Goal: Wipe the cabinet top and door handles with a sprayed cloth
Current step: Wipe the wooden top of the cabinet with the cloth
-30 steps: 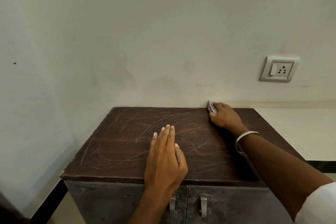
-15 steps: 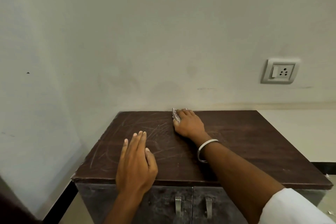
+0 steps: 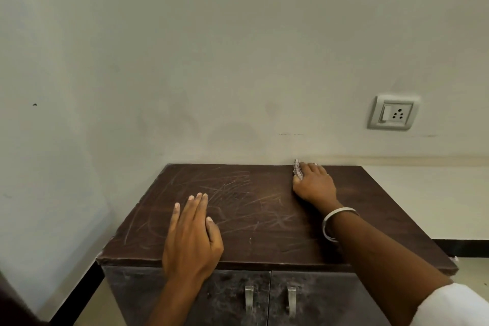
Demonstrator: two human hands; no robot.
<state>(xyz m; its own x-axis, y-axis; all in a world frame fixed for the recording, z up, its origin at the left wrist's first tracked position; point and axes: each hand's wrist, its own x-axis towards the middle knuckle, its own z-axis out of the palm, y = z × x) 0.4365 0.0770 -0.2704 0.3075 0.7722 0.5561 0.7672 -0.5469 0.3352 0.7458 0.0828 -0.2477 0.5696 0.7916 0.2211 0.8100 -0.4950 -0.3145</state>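
Observation:
The cabinet has a dark brown, scratched top [image 3: 264, 219] standing against the wall. My right hand [image 3: 315, 184] is at the top's back edge, right of the middle, and holds a small bunched cloth [image 3: 297, 168]. Only a strip of the cloth shows beside my fingers, next to the wall. My left hand [image 3: 191, 235] rests flat on the top near the front edge, left of the middle, with its fingers straight. Below the front edge, two metal door handles [image 3: 248, 299] [image 3: 291, 300] hang on the grey doors, untouched.
A wall socket with a switch [image 3: 393, 113] sits on the wall up and to the right. The pale wall runs close behind and to the left of the cabinet. A black skirting strip [image 3: 460, 247] and light floor show to the right.
My right hand slid the cloth left along the back edge, then back to the right. My left hand shifted a little left on the top and stays flat.

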